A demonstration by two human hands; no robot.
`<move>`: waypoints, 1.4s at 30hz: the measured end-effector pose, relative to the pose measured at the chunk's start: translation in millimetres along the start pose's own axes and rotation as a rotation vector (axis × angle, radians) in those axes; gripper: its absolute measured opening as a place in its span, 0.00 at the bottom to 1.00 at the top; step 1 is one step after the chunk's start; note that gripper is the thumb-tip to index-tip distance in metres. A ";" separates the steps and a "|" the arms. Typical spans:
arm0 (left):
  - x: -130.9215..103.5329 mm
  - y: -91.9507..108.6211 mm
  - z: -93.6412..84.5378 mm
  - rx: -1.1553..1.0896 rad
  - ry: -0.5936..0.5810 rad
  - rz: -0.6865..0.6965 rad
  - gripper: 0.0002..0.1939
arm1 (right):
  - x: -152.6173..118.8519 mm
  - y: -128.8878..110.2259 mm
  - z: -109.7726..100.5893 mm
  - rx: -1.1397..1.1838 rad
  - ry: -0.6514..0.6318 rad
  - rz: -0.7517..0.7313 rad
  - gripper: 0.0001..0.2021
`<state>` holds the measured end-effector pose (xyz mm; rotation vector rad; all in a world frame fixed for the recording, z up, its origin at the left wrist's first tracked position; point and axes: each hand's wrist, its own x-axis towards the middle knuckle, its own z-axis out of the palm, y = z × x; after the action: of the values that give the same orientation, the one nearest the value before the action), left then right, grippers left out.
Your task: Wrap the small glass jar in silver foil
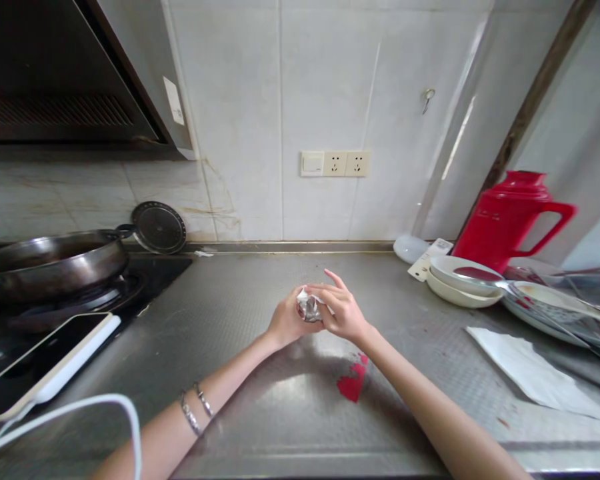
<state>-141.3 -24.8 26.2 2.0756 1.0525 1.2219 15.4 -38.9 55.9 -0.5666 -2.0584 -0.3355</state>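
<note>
Above the middle of the metal counter, my left hand is wrapped round a small silvery, foil-like object. My right hand touches the same object from the right, its fingers bent over the top and one finger stretched out. What the object is exactly cannot be made out, and its lower part is hidden by my hands. A torn red scrap lies on the counter just below my right wrist.
Left are a pan on the stove, a phone and a white cable. Right are a red thermos, stacked bowls, a patterned plate and a white paper sheet. A range hood hangs upper left.
</note>
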 end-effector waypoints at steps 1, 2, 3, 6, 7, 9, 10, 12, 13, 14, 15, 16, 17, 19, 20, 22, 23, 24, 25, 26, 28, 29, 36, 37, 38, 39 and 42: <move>-0.1 -1.4 -0.4 -0.006 -0.004 -0.004 0.36 | 0.1 -2.3 0.7 0.004 0.003 -0.015 0.17; -0.3 -2.9 -0.9 -0.016 -0.007 -0.001 0.36 | 0.2 -5.0 1.7 0.010 0.005 -0.037 0.17; -0.3 -4.4 -1.6 -0.026 -0.003 0.010 0.36 | 0.3 -7.7 2.8 0.017 0.004 -0.060 0.18; -0.2 -6.8 -3.4 -0.054 0.027 0.055 0.36 | 0.2 -11.8 4.7 0.027 -0.023 -0.109 0.18; -0.1 -6.6 -3.6 -0.052 0.034 0.064 0.36 | 0.0 -10.8 4.6 0.021 -0.030 -0.107 0.19; 0.0 -5.2 -3.0 -0.026 0.042 0.066 0.36 | -1.0 -5.6 3.4 0.004 -0.027 -0.073 0.19; 0.0 -4.2 -2.3 -0.009 0.040 0.067 0.36 | -1.8 -2.0 2.6 -0.005 -0.017 -0.048 0.19; -0.2 -2.8 -0.7 0.020 0.035 0.070 0.36 | -3.7 4.4 1.5 -0.017 0.004 -0.007 0.18; -0.2 -2.5 -0.1 0.025 0.034 0.071 0.36 | -4.6 6.3 1.6 -0.017 0.013 0.000 0.17; -0.3 -2.6 0.2 0.027 0.031 0.073 0.36 | -5.3 6.9 2.0 -0.014 0.018 -0.003 0.17; -0.3 -3.1 0.2 0.028 0.028 0.074 0.36 | -5.7 6.1 2.9 -0.010 0.020 -0.015 0.18; -0.2 -4.0 -0.1 0.029 0.026 0.071 0.35 | -5.9 4.1 4.1 -0.006 0.021 -0.034 0.18; -0.1 -5.1 -0.7 0.024 0.026 0.063 0.36 | -5.7 1.2 5.4 0.000 0.021 -0.054 0.19; 0.2 -7.7 -2.5 -0.004 0.021 0.050 0.37 | -4.6 -6.0 7.9 0.008 0.017 -0.091 0.20; 0.4 -8.9 -3.5 -0.026 0.026 0.051 0.36 | -3.9 -9.2 8.7 0.010 0.010 -0.108 0.21; 1.0 -10.2 -5.0 -0.069 0.042 0.068 0.35 | -2.4 -12.5 9.0 0.006 -0.010 -0.139 0.21; 1.3 -10.0 -5.3 -0.078 0.050 0.075 0.35 | -1.9 -12.1 8.4 0.002 -0.019 -0.148 0.21; 1.6 -9.2 -5.3 -0.078 0.057 0.076 0.35 | -1.7 -10.3 7.4 -0.003 -0.024 -0.149 0.21; 1.9 -8.0 -5.1 -0.072 0.058 0.071 0.35 | -1.9 -7.3 6.2 -0.008 -0.022 -0.138 0.21; 2.2 -6.3 -4.6 -0.062 0.055 0.066 0.36 | -2.4 -3.6 5.0 -0.012 -0.016 -0.115 0.21; 2.4 -3.1 -3.7 -0.043 0.047 0.062 0.36 | -4.1 3.4 3.5 -0.019 -0.001 -0.062 0.21; 2.5 -2.0 -3.4 -0.037 0.041 0.064 0.35 | -5.1 5.5 3.5 -0.024 0.005 -0.045 0.21; 2.2 -10.7 -4.2 -0.082 0.032 0.091 0.36 | -6.5 -8.1 11.0 -0.002 -0.005 -0.131 0.23; 2.1 -11.7 -4.0 -0.095 0.032 0.094 0.36 | -5.9 -9.0 10.9 0.005 -0.015 -0.139 0.23; 2.0 -11.7 -3.7 -0.099 0.034 0.086 0.36 | -5.4 -8.5 10.1 0.008 -0.027 -0.142 0.24; 1.9 -10.9 -3.4 -0.096 0.035 0.067 0.36 | -4.9 -6.8 8.9 0.006 -0.035 -0.139 0.24; 2.1 -4.7 -2.6 -0.082 0.029 0.007 0.34 | -4.7 2.3 4.8 -0.025 -0.024 -0.103 0.24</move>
<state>-144.6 -20.3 25.0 2.0068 0.9921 1.2806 15.2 -36.0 49.5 -0.4822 -2.1139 -0.4169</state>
